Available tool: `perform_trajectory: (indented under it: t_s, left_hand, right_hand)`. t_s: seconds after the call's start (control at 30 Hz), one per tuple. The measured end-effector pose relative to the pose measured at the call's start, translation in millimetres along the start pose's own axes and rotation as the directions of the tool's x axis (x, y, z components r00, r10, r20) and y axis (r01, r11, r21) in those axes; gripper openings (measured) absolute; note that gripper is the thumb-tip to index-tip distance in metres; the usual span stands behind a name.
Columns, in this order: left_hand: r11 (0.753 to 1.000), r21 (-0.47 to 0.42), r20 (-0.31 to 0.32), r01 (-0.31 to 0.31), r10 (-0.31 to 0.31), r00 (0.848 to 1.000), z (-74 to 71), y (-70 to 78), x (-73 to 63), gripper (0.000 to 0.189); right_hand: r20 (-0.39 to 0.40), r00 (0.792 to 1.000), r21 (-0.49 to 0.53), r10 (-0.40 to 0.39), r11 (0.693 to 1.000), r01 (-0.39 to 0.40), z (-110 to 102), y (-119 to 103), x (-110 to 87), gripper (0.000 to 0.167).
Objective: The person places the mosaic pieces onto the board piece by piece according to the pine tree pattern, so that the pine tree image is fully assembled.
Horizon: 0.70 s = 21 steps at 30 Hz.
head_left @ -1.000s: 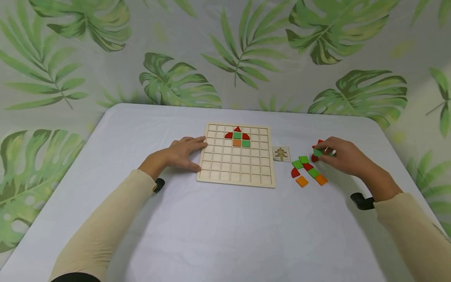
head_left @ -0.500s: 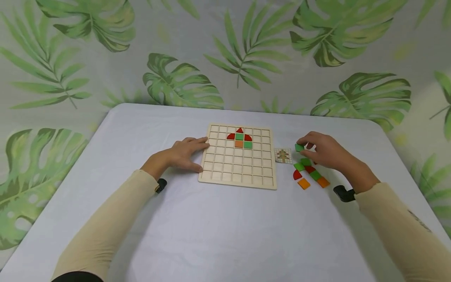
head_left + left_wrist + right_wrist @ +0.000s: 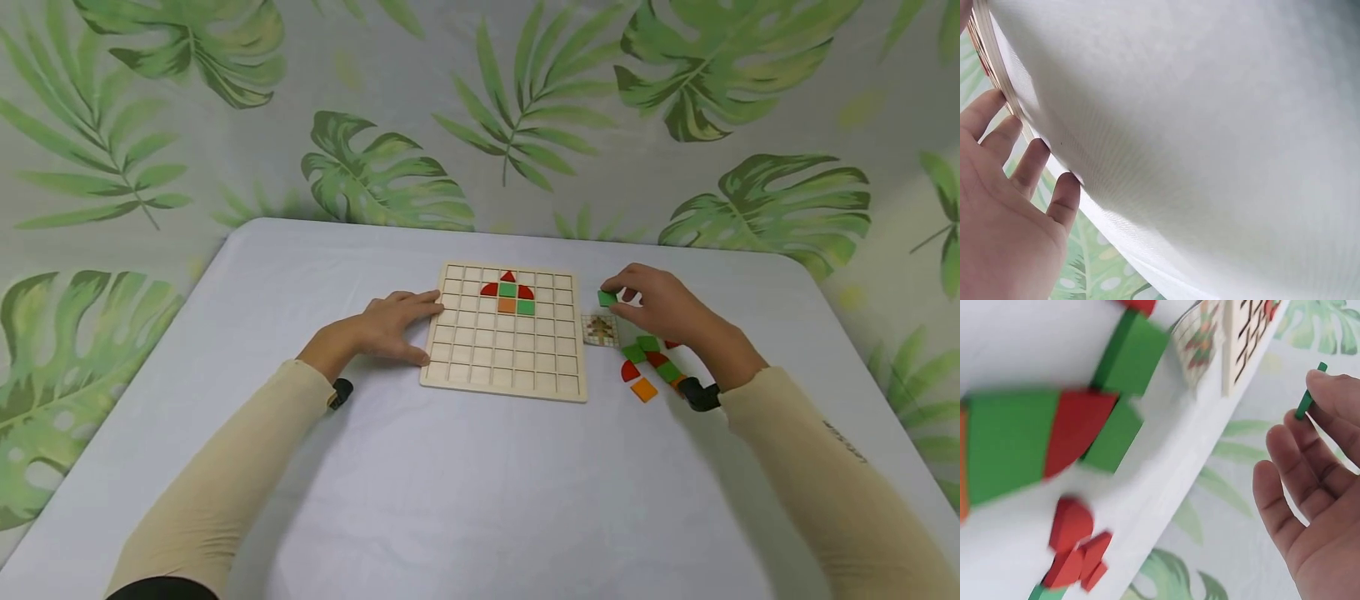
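A pale wooden grid board lies mid-table, with red, green and orange tiles set in cells near its top, a red triangle uppermost. My left hand rests at the board's left edge, fingers spread and fairly straight; the left wrist view shows its fingertips along the rim. Between thumb and finger, my right hand pinches a green square tile, just right of the board's upper part. Seen edge-on in the right wrist view, that green tile is raised off the table.
A small pattern card printed with a tree shape lies against the board's right side. Loose tiles are scattered right of it, among them an orange square and a red quarter-round. More red pieces show in the right wrist view.
My right hand has moved left from the loose pieces toward the board, carrying the green tile. The left hand stays at the board's edge.
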<state>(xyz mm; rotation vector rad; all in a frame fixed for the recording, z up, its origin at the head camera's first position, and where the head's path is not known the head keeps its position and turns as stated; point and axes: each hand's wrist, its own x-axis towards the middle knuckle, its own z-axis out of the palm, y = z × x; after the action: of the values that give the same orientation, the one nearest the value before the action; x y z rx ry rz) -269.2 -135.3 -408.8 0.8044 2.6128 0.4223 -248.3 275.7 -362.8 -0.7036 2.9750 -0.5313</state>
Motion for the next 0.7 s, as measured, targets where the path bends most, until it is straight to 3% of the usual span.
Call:
perform_trajectory:
  t_s: [0.7]
  left_hand:
    - [0.999, -0.028, 0.025, 0.014, -0.014, 1.000, -4.7, 1.2, -1.3, 0.087]
  right_hand:
    - [0.040, 0.999, 0.112, 0.007, 0.994, -0.011, 27.0, -29.7, 47.4, 0.034]
